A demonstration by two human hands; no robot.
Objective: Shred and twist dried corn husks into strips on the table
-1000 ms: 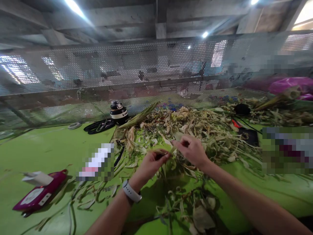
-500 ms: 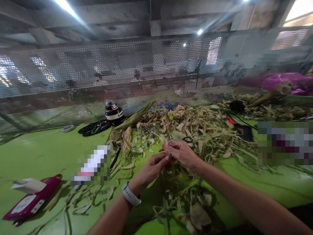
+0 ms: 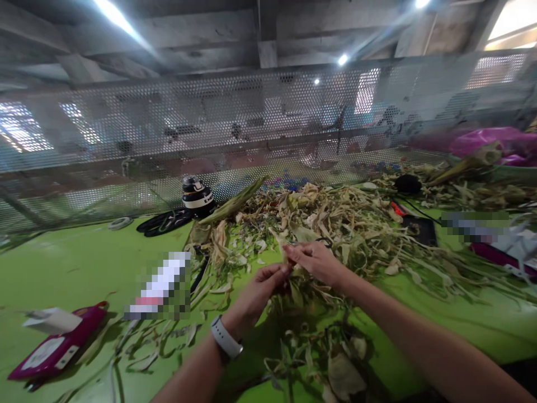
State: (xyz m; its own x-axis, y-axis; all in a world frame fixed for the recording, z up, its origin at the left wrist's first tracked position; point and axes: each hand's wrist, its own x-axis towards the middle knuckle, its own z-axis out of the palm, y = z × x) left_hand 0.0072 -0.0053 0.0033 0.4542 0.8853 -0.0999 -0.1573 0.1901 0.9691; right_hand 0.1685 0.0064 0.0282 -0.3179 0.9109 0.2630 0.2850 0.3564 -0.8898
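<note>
My left hand (image 3: pixel 268 280) and my right hand (image 3: pixel 314 260) meet over the near edge of a heap of dry leaves, fingertips almost touching. Both are closed in a pinch on a pale dried husk strip (image 3: pixel 280 240), whose upper end sticks up above the fingers. A dark loop (image 3: pixel 325 242), like a scissors handle, shows just behind my right hand; whether that hand holds it is unclear. The pile of dried husks and leaves (image 3: pixel 361 224) spreads beyond and to the right. Closer in lies a smaller clump of dry leaves (image 3: pixel 342 364).
On the green table (image 3: pixel 79 252), a magenta power strip (image 3: pixel 59 344) with a white plug lies at left. Coiled black cable (image 3: pixel 163 223) and a black-and-white jar (image 3: pixel 198 198) stand near the perforated screen (image 3: pixel 235 123). A magenta plastic bag (image 3: pixel 482 143) sits far right.
My right hand has come down and left to meet my left hand, and its fingers have closed in beside the left fingertips. The view has shifted slightly to the right.
</note>
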